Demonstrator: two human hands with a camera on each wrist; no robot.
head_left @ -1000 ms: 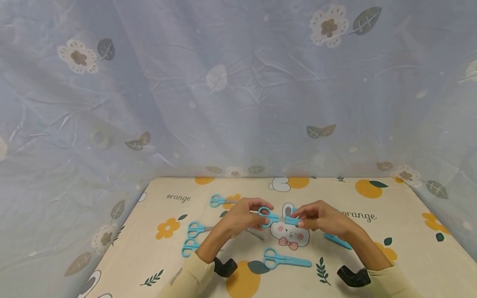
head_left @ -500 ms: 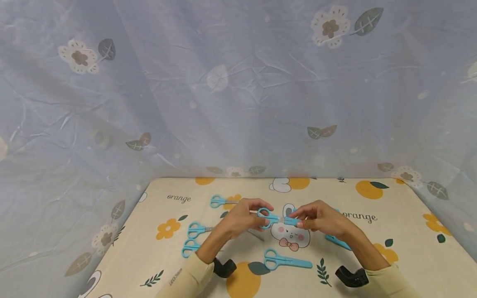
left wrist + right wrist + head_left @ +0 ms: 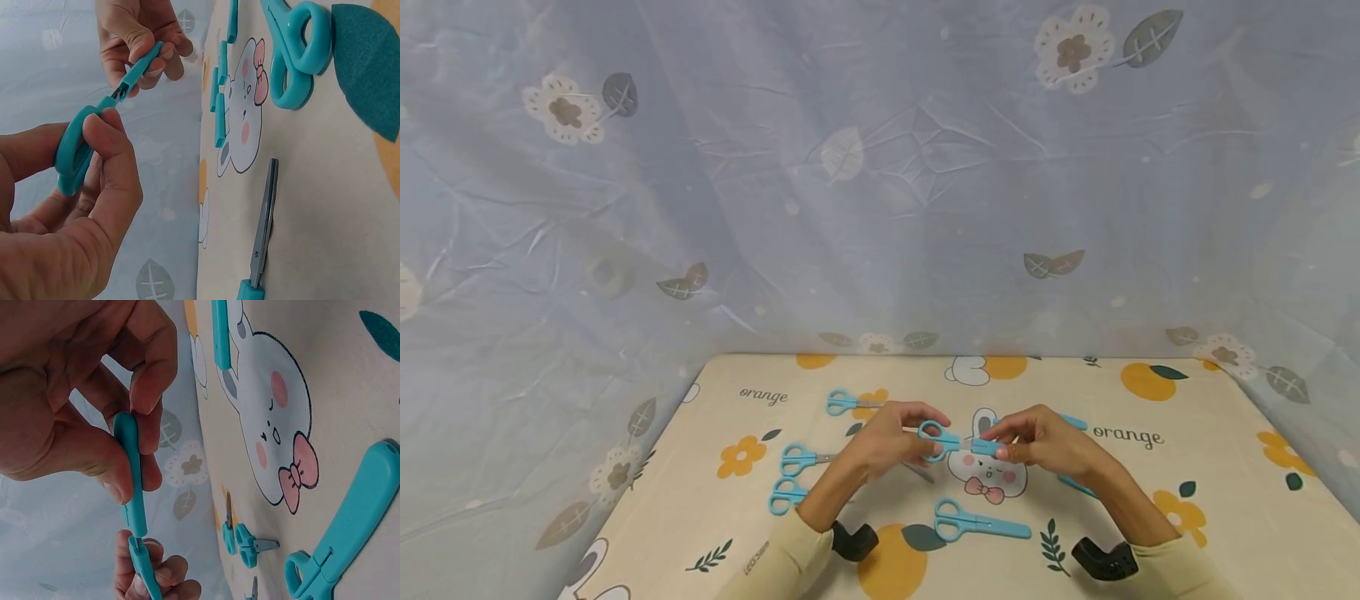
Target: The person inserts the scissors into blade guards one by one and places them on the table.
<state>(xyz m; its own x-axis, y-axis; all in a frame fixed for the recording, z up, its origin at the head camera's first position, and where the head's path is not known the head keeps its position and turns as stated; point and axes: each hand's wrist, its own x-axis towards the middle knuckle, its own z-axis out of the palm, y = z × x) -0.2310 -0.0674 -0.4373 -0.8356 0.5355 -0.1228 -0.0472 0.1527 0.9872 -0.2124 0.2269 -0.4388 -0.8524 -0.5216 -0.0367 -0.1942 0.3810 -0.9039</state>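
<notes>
Head view: the left hand (image 3: 892, 437) grips scissors (image 3: 951, 445) by the handles, the right hand (image 3: 1047, 438) pinches a cover (image 3: 984, 447) at their blades, above the table (image 3: 700, 467), short of its far edge. Sheathing seems the step; the next push calls for straight alignment.

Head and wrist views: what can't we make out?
Held scissors, blade tips: head view, hidden by held cover.
Nearer loose cover, one end: head view, behind right forearm.
Sheathed scissors, part of handle: right wrist view, cut by bottom edge.
Left sleeve lettering: head view, too small and blurred.
</notes>
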